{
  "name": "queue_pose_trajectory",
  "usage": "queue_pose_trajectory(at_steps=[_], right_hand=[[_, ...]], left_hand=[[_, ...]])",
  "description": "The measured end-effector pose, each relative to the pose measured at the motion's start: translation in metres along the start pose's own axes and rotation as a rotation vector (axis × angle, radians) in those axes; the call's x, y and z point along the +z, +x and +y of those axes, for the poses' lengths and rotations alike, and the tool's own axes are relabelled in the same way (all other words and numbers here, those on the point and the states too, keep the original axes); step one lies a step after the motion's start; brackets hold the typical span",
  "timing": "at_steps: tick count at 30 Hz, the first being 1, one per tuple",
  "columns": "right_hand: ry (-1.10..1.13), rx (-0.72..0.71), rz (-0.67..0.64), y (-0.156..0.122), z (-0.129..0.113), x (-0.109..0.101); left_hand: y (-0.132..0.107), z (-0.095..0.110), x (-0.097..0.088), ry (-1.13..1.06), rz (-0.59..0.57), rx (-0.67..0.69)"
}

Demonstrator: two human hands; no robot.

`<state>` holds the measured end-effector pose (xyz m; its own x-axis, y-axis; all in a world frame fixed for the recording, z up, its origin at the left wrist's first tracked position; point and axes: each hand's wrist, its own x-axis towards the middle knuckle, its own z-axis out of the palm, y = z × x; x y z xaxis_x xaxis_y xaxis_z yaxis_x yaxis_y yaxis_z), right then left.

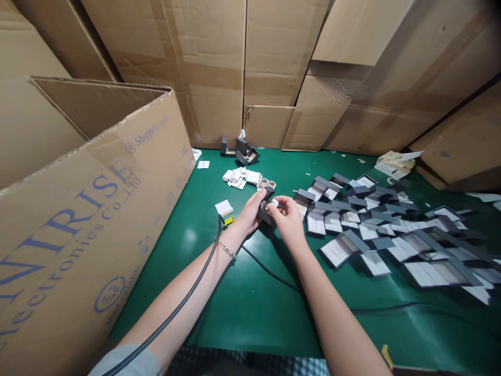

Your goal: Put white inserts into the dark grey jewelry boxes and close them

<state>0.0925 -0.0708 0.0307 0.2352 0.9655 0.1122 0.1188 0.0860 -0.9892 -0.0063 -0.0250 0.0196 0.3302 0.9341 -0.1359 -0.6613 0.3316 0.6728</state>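
The left grip (248,213) and right grip (287,220) are clamped together on a small dark grey box (265,214), a white piece (275,202) showing at the right fingers. Open grey boxes (340,249) spread just right of the grip across the green tabletop (242,313); white inserts (237,177) lie just ahead.

A small dark grey cardboard box (265,213) sits tilted between the two hands, with a second grey flap rising at its far end. The left hand (248,213) wraps its fingers around the box's left side, while the right hand (287,219) pinches a small white insert (275,202) against the box's open edge. The fingers hide most of the box's inside.
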Motion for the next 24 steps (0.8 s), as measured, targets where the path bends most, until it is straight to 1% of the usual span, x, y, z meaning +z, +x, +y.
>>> queue_pose_trajectory(at_steps=[9, 13, 16, 24], right_hand=[[-0.137, 0.045, -0.014, -0.003, -0.01, -0.002], [-0.152, 0.043, -0.025, -0.003, -0.009, -0.002], [-0.178, 0.041, -0.029, -0.003, -0.008, -0.002], [-0.253, 0.042, -0.109, -0.001, -0.011, -0.004]], left_hand=[[-0.002, 0.002, 0.001, 0.02, 0.009, -0.018], [-0.001, 0.001, 0.001, 0.016, -0.015, -0.005], [-0.001, 0.001, 0.001, 0.017, -0.009, -0.007], [-0.002, 0.0, 0.002, 0.058, -0.001, 0.006]])
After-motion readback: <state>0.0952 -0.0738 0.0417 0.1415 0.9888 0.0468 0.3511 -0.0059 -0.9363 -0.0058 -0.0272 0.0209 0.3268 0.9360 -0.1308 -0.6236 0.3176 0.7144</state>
